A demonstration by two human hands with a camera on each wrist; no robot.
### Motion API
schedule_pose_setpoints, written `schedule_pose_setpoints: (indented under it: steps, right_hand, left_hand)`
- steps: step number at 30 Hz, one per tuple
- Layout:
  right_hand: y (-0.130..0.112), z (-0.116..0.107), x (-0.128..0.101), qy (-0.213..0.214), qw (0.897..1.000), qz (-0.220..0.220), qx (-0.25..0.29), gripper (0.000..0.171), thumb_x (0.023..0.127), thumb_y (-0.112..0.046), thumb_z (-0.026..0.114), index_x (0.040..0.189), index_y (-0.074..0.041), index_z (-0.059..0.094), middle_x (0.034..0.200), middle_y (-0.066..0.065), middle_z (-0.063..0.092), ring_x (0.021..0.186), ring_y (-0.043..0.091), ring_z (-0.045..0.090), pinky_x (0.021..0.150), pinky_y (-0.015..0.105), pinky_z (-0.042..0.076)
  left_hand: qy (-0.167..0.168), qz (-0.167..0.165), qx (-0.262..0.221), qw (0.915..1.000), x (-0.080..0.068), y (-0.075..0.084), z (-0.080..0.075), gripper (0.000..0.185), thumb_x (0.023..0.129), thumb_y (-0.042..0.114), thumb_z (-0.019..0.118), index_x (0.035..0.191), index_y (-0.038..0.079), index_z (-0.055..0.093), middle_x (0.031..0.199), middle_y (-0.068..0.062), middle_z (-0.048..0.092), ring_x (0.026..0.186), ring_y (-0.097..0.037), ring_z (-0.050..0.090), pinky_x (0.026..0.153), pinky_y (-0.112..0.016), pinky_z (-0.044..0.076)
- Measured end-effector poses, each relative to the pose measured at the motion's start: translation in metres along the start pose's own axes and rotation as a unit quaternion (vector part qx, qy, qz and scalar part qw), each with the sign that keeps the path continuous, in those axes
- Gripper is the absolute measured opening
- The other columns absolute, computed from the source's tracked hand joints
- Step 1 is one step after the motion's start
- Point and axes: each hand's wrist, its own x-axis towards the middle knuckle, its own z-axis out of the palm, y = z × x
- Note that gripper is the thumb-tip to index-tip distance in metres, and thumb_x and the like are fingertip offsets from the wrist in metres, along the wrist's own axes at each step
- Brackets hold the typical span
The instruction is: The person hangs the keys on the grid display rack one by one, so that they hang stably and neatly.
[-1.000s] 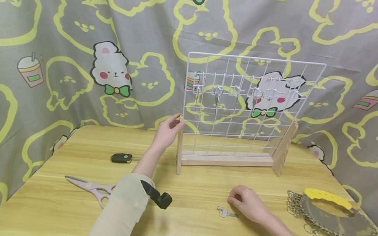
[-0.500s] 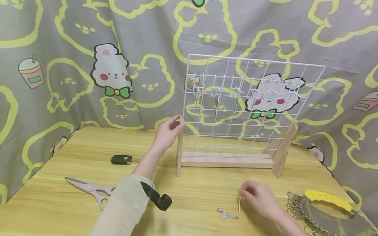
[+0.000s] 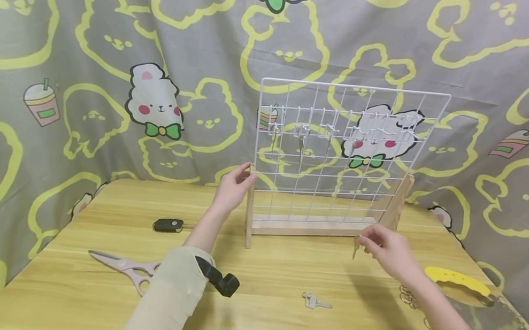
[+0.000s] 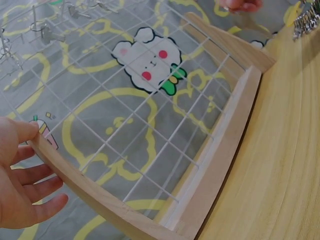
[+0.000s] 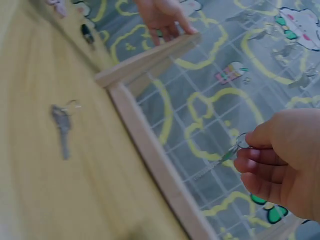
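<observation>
The right hand (image 3: 393,252) pinches a key (image 3: 355,248) just in front of the rack (image 3: 338,156), at its 5 o'clock corner. The left hand (image 3: 234,189) grips the rack's left post. It looks like a hanging step; next the key's ring must rise toward 12 o'clock onto a free hook (image 3: 386,128).

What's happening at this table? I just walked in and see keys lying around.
A person steadies a white wire grid rack by its wooden side post with the left hand. The right hand pinches a key by its ring, held in the air in front of the rack's base. Some keys already hang from hooks on the rack. Another key lies on the wooden table, along with scissors and a black car key fob.
</observation>
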Motion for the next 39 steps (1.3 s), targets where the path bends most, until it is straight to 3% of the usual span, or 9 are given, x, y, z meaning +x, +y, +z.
schedule_pose_setpoints:
  steps: [6, 19, 22, 29, 39]
  right_hand:
    - [-0.003, -0.024, 0.015, 0.026, 0.999, 0.002, 0.027, 0.017, 0.093, -0.011, 0.056, 0.098, 0.005, 0.06, 0.077, 0.01, 0.062, 0.063, 0.008, 0.053, 0.052, 0.024, 0.047]
    - [-0.019, -0.068, 0.047, 0.144, 0.99, 0.001, 0.003, 0.024, 0.094, -0.02, 0.055, 0.101, 0.002, 0.062, 0.084, 0.018, 0.065, 0.063, -0.005, 0.054, 0.053, 0.013, 0.047]
    - [-0.025, -0.076, 0.053, 0.167, 0.986, 0.002, 0.001, 0.025, 0.094, -0.022, 0.056, 0.1, 0.001, 0.062, 0.08, 0.011, 0.065, 0.061, -0.006, 0.053, 0.052, 0.013, 0.046]
    - [-0.039, -0.093, 0.068, 0.198, 0.98, -0.002, 0.027, 0.025, 0.093, -0.022, 0.057, 0.099, 0.002, 0.062, 0.068, -0.022, 0.056, 0.06, -0.006, 0.054, 0.051, 0.012, 0.046]
    - [-0.048, -0.11, 0.086, 0.214, 0.977, 0.005, -0.003, 0.03, 0.093, -0.029, 0.054, 0.103, -0.001, 0.062, 0.071, -0.018, 0.058, 0.061, -0.01, 0.053, 0.053, 0.009, 0.042]
  left_hand:
    - [-0.002, -0.002, 0.006, 1.0, -0.001, 0.001, -0.001, 0.051, 0.094, 0.024, 0.056, 0.141, 0.011, 0.04, 0.128, -0.013, 0.054, 0.119, -0.027, 0.048, 0.103, -0.041, 0.036]
    - [0.001, -0.006, 0.014, 0.9999, -0.003, 0.003, 0.0, 0.051, 0.094, 0.023, 0.056, 0.14, 0.011, 0.04, 0.128, -0.014, 0.053, 0.119, -0.028, 0.048, 0.102, -0.041, 0.037]
    - [0.001, -0.007, 0.012, 0.9999, -0.002, 0.002, 0.0, 0.051, 0.093, 0.023, 0.056, 0.14, 0.011, 0.041, 0.128, -0.014, 0.054, 0.119, -0.027, 0.048, 0.102, -0.041, 0.037]
    - [0.001, -0.005, 0.008, 1.0, 0.0, 0.0, 0.0, 0.052, 0.093, 0.024, 0.057, 0.141, 0.011, 0.04, 0.128, -0.013, 0.054, 0.119, -0.027, 0.048, 0.102, -0.04, 0.037]
    - [0.002, 0.001, 0.017, 0.9999, -0.002, 0.001, -0.001, 0.052, 0.093, 0.026, 0.056, 0.141, 0.011, 0.04, 0.128, -0.014, 0.054, 0.119, -0.027, 0.049, 0.102, -0.04, 0.038]
